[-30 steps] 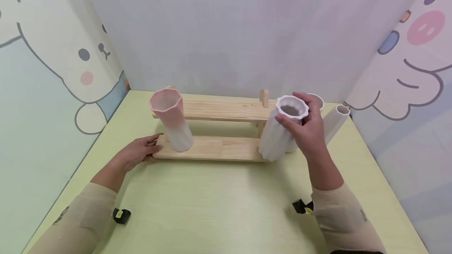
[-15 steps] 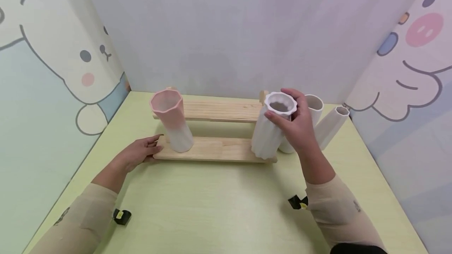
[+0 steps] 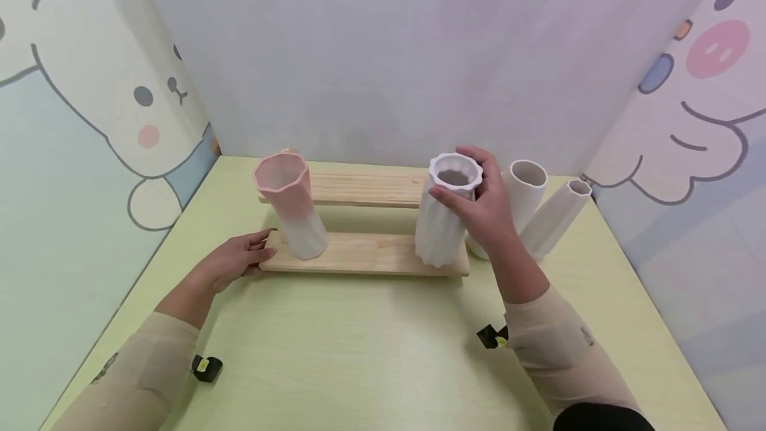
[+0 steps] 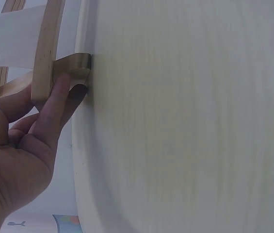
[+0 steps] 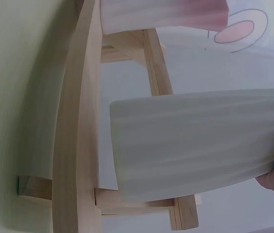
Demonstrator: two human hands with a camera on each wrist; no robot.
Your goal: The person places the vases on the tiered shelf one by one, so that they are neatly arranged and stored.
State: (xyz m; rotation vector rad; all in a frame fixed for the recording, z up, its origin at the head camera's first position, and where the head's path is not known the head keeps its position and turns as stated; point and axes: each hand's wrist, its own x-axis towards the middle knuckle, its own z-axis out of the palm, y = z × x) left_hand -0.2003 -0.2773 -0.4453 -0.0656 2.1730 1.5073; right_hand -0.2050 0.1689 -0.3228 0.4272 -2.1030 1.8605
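We find the right hand (image 3: 485,208) gripping a white fluted vase (image 3: 439,231) just below its scalloped rim, thumb on the near side and fingers around the far side. The vase is held mouth up over the right end of the lower board (image 3: 371,251) of a two-tier wooden rack (image 3: 371,190); in the right wrist view we observe a narrow gap between its base and the board. The left hand (image 3: 236,259) holds the left end of that board between thumb and fingers.

Toward the left end of the lower board we record a pink-and-white vase (image 3: 291,205), standing mouth up, pink above and white below, well apart from the fluted vase. To the right of the rack, on the pale yellow-green tabletop (image 3: 359,351), we note a wide-mouthed white vase (image 3: 524,198), partly hidden by the right hand and forearm, and a narrow-mouthed white vase (image 3: 556,218) farther right. We cannot tell whether these two touch. Both forearms wear beige sleeves (image 3: 568,351). Cartoon animals (image 3: 114,65) decorate the side walls (image 3: 60,185).
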